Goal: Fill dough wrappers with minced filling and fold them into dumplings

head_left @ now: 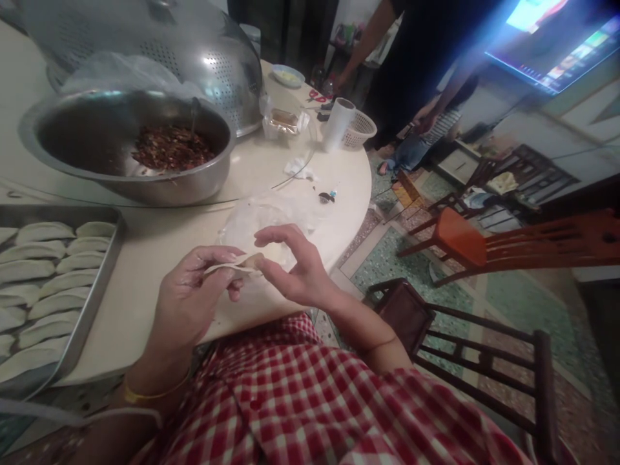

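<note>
My left hand (194, 300) and my right hand (290, 268) meet over the table's near edge, both pinching a pale dumpling (237, 265) between thumb and fingers. Just beyond the hands lies a stack of round wrappers (252, 219) in clear plastic. A steel bowl (72, 123) with dark reddish filling (172, 147) stands at the back left. A metal tray (94, 284) at the left holds several folded dumplings (53, 268) in rows.
A perforated steel colander (194, 45) leans behind the bowl. A white cup (338, 123), small basket (359, 129) and plastic box (284, 119) stand farther back. Another person (416, 58) stands beyond the table. Wooden chairs (450, 239) are on the right.
</note>
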